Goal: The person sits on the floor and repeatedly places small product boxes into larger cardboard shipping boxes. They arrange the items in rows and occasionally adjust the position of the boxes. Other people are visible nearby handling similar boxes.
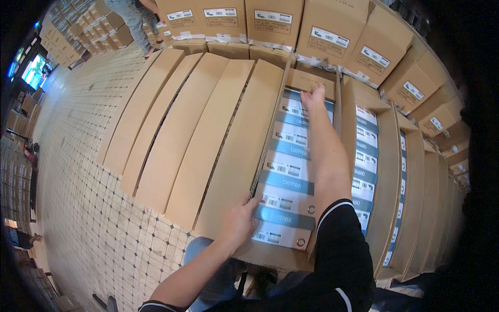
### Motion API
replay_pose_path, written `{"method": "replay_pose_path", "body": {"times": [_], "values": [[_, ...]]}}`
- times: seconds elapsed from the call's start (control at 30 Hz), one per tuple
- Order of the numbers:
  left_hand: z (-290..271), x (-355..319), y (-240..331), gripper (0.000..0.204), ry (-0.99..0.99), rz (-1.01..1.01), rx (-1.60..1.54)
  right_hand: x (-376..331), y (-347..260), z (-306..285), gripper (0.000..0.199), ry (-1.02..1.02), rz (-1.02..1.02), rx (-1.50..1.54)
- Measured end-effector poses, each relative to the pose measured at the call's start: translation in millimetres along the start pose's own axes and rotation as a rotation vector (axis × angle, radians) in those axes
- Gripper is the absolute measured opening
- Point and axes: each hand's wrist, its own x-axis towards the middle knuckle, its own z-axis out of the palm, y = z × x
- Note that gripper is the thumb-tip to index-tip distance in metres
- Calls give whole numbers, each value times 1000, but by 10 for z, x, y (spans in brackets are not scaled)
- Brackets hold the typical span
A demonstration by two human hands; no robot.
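Note:
An open brown cardboard carton point(244, 145) stands in front of me, filled with a row of white and blue shoe boxes point(288, 171) with labelled ends. My left hand point(239, 221) rests on the nearest shoe box at the carton's near edge, thumb against the long left flap. My right hand point(314, 99) reaches across to the far end of the row, fingers pressed on the farthest shoe box by the carton's far flap. Neither hand lifts anything.
More open cartons with shoe boxes point(366, 156) stand to the right. Closed cartons point(171, 125) lie to the left. Stacked labelled cartons point(332, 36) form a wall behind. A tiled floor point(78, 130) stretches left, where another person point(132, 21) stands far off.

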Motion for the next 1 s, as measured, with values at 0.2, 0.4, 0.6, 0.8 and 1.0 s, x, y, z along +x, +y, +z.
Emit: {"method": "replay_pose_path", "body": {"times": [0.2,0.4,0.6,0.8,1.0], "values": [[-19,14,30,50,-92,-72,37,-77,-171,182,66,69,-61,90],[18,15,4,45,-23,-64,-54,-1695,-1510,1524,66,-767,-421,314],[88,10,-75,39,-1,4,-23,-3359,-2135,1470,42,-678,-1092,-460],[113,21,-110,30,37,34,-47,-3861,-1053,-861,39,-440,-886,-1582],[187,17,-197,31,75,113,0,-4592,-236,-2146,56,-75,-752,-1891]]}}
